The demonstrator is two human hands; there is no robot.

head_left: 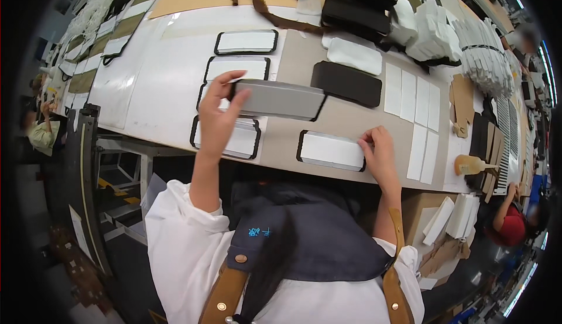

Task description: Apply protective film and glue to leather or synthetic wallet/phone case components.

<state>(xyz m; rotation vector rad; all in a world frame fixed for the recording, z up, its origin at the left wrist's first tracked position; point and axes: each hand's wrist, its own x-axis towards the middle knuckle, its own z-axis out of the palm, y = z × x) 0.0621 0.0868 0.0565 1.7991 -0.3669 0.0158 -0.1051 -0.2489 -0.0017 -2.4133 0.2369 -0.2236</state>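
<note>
— Two hands at work: the left hand (218, 113) is lifted, thumb and fingers pinched on the end of a long grey panel (280, 99), which hangs flat above the table (158, 84).

— And the right hand (379, 151)?

— Down low, fingertips pressing the near end of a white panel with a black border (331, 150) lying at the table's front edge; nothing is clasped.

— How many of those bordered panels?

— Five that I can count: that one, plus four in a column (246, 42) running under and beyond the left hand, partly covered by it.

— What else sits out past the hands?

— One black rounded slab (346, 83) just beyond the grey panel, and white strips in a row (413, 98) beyond the right hand; I can't fix their number. One amber glue bottle (470, 164) lies further right, by the edge.

— Surface? Room?

— Smooth, pale tabletop with a beige sheet under the pieces. Long workshop benches, other people seated at both sides.
</note>
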